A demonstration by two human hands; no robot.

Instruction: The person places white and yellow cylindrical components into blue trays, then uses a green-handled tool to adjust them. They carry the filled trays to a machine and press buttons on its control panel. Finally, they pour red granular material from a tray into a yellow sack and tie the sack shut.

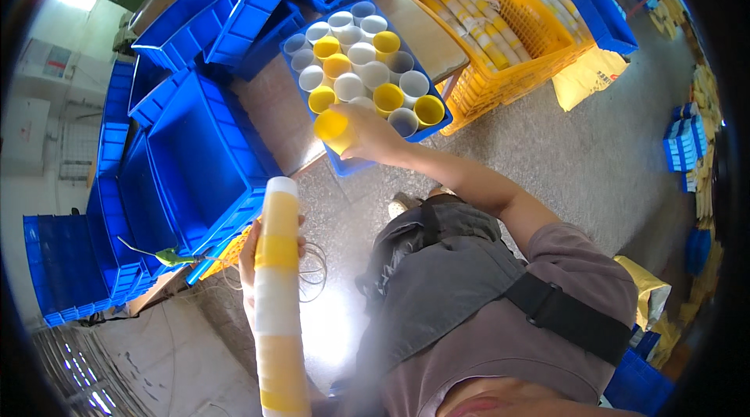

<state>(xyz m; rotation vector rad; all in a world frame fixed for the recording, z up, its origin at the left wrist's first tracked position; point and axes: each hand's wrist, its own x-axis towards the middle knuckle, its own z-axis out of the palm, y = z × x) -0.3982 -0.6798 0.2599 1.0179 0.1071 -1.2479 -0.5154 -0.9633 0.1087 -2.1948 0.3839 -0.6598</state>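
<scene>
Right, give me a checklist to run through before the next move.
1. Left hand has a grip on the long banded stack: ok, fingers wrap around it.
2. Right hand holds the yellow cup: ok.
3. Cups in the blue crate have open ends up: ok.
4. Long banded stack clear of the blue bin: cannot tell, they overlap in this view.
5. Stack's lower end visible: not ok, the picture's edge cuts it off.

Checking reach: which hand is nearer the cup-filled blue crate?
Right: the right hand is at the near end of the blue crate; the left hand is apart, lower left.
</scene>
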